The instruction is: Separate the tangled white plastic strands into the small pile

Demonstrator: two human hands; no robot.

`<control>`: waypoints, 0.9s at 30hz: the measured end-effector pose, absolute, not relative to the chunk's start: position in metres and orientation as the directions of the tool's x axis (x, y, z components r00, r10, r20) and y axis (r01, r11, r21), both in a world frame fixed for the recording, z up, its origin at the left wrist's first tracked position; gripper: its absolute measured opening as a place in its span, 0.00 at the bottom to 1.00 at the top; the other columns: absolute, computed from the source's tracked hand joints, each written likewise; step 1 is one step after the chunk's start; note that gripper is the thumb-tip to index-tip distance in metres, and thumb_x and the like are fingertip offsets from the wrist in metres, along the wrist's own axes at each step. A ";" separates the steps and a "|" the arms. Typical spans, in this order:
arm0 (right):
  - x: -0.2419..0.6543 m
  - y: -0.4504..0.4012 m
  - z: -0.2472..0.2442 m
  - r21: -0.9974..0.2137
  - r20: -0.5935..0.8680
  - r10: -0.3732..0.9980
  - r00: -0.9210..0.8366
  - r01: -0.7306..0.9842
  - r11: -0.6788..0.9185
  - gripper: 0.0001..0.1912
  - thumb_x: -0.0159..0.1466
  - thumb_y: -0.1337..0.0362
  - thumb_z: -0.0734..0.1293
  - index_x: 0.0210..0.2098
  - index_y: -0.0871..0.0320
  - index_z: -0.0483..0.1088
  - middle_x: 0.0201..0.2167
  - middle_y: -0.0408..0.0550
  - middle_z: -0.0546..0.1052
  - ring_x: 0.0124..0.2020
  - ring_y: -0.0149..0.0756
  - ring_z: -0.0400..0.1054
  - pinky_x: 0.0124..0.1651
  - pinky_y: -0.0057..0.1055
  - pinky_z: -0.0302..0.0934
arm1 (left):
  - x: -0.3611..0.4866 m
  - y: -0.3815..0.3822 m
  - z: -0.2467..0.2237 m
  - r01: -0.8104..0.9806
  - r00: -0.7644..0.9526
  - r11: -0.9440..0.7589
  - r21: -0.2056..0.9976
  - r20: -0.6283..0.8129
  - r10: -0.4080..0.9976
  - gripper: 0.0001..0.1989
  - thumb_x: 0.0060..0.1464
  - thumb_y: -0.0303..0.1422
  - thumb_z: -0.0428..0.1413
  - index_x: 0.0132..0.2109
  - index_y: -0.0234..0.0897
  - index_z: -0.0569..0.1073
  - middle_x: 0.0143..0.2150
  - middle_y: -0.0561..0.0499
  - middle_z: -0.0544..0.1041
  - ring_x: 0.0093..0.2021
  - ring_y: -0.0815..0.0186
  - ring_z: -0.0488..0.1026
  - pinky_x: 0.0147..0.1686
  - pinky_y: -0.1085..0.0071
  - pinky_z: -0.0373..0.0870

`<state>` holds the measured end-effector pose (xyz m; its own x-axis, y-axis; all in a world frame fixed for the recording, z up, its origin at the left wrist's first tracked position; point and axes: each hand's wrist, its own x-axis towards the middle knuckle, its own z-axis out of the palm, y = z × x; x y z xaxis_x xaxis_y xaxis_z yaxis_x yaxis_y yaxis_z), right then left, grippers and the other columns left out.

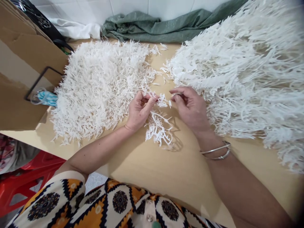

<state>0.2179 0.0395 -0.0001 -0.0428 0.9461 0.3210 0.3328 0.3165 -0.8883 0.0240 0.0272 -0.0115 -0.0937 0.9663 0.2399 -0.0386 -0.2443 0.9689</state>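
Near the middle of the table, my left hand is closed in a pinch on a white branched plastic sprig. More of the thin white branching strands hang or lie just below its fingers; I cannot tell whether they are joined to it. To the right, with a small gap between the hands, my right hand has thumb and forefinger pinched together. What sits between those fingertips is too small to make out. On the left spreads a heap of short white plastic pieces, beside my left hand. A larger heap of long white strands lies behind and beside my right hand.
A cardboard box stands at the left edge, with a clear cup-like object holding something blue and white beside it. A green cloth and a white cloth lie along the tiled wall. A red stool is at lower left.
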 end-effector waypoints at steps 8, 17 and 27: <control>0.213 0.034 0.016 -0.740 0.514 0.811 -0.279 0.334 0.584 0.13 0.70 0.63 0.69 0.53 0.44 0.79 0.53 0.47 0.83 0.59 0.48 0.76 0.69 0.54 0.66 | 0.026 0.027 -0.009 -0.013 -0.045 -0.166 0.986 0.165 0.985 0.20 0.61 0.49 0.66 0.37 0.38 0.70 0.32 0.55 0.76 0.30 0.76 0.70 0.30 0.77 0.66; 0.207 0.030 0.008 -0.884 0.352 0.921 -0.168 0.264 0.387 0.17 0.68 0.66 0.70 0.55 0.47 0.77 0.50 0.46 0.85 0.51 0.42 0.80 0.60 0.45 0.74 | 0.023 0.026 -0.011 -0.002 0.016 -0.210 0.978 0.210 0.978 0.17 0.63 0.46 0.65 0.37 0.39 0.70 0.32 0.56 0.74 0.30 0.75 0.69 0.32 0.75 0.66; 0.205 0.035 0.005 -0.831 0.416 0.903 -0.109 0.358 0.426 0.10 0.66 0.67 0.73 0.46 0.49 0.79 0.43 0.45 0.84 0.44 0.40 0.79 0.54 0.42 0.75 | 0.024 0.028 -0.011 -0.008 0.003 -0.210 0.978 0.210 0.978 0.19 0.63 0.48 0.65 0.37 0.39 0.70 0.33 0.55 0.76 0.33 0.74 0.73 0.35 0.75 0.69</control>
<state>0.2053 0.0346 0.0045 -0.1092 0.9030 0.4155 0.3577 0.4257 -0.8312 0.0236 0.0278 -0.0113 0.0033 0.9777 0.2102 -0.0077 -0.2102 0.9776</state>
